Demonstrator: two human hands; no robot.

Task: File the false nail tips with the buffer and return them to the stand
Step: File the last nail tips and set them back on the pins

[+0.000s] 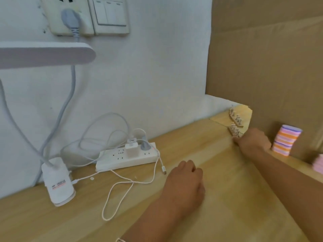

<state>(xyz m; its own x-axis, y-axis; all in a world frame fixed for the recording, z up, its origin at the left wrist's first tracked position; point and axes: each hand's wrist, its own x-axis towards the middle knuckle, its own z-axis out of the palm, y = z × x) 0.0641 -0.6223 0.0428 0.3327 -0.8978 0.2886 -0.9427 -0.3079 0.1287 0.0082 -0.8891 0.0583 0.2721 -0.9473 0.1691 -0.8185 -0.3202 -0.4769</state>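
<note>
Closest to me on the feed, the left hand [185, 182] rests knuckles-up on the wooden table [236, 198], its fingers curled under; the palm is hidden, so I cannot tell whether it holds anything. To its left, a thin white cable [120, 187] loops loosely across the tabletop, and beyond that the white clamp base of a desk lamp [57, 182] sits at the table's back edge. A white power strip [127, 158] lies just behind the cable, with a charger and a grey plug pushed into it. Further off to the right, the right hand [253, 142] reaches out to the far corner, its fingertips [236, 140] at the near end of the closest wooden stand [234, 131]. The picture is smeared there, so I cannot tell whether those fingers pinch a tip or only touch the strip. Just right of that hand stands a stack of buffer blocks [286, 140], striped pink, orange and purple, against a sheet of brown cardboard [262, 67]. The false nail tips [236, 117] sit in rows on the stands, on a paler board in the corner. Against the white wall [157, 75] behind, the lamp head [47, 55] hangs flat, below a wall socket [68, 14] with a grey plug and a light switch [110, 13].
</note>
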